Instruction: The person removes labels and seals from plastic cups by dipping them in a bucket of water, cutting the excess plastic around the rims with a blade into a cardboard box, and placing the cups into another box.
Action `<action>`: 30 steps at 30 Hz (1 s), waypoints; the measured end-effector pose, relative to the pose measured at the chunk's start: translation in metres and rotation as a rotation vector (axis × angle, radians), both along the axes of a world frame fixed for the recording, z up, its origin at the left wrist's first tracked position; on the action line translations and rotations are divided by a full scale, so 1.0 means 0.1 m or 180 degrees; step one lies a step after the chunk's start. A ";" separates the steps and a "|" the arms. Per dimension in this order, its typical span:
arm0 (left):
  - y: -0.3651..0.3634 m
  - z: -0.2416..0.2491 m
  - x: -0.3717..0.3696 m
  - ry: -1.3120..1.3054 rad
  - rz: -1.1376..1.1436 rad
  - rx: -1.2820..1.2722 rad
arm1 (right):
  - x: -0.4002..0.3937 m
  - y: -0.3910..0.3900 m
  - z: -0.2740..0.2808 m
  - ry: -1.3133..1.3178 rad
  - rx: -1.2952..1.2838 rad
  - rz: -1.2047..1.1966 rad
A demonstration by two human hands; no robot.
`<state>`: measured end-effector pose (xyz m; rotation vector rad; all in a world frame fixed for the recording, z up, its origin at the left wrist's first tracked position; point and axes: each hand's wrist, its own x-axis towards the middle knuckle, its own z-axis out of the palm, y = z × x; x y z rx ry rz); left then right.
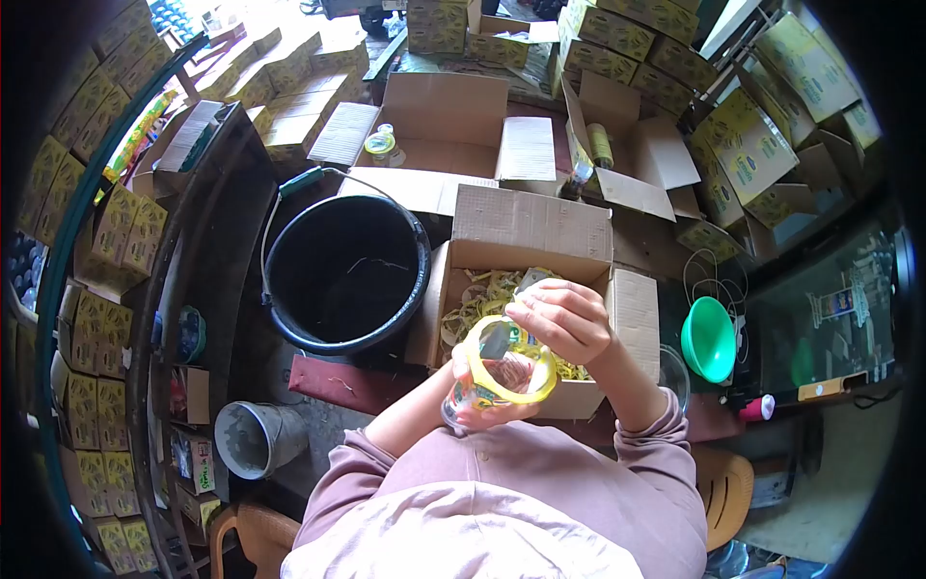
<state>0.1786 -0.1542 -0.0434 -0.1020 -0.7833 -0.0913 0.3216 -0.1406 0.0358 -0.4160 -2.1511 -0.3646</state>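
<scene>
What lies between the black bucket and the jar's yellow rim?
In the head view: the box's left flap, yellow strips inside, and part of the left hand.

The person wears a dusty mauve top (424, 463) with a plain, unpatterned front and small pale buttons (487, 454) down the middle of the chest. Its sleeves (656, 444) are bunched in soft folds on the forearms, leaving the wrists bare. A paler, pinkish-white cloth (453, 536) drapes loosely over the top, its edge gently creased.
</scene>
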 end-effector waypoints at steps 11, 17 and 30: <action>0.02 -0.03 -0.09 0.0350 -0.0153 -0.0465 | 0.08 0.20 -0.21 0.1088 -0.0343 -0.0550; 0.38 -0.06 -0.46 0.1222 0.1644 0.1069 | 0.56 0.21 -0.68 0.0013 -0.1531 -0.1715; 0.86 0.04 -0.58 0.2993 0.2778 0.3616 | 0.69 -0.03 -0.07 0.0938 -0.2779 -0.1201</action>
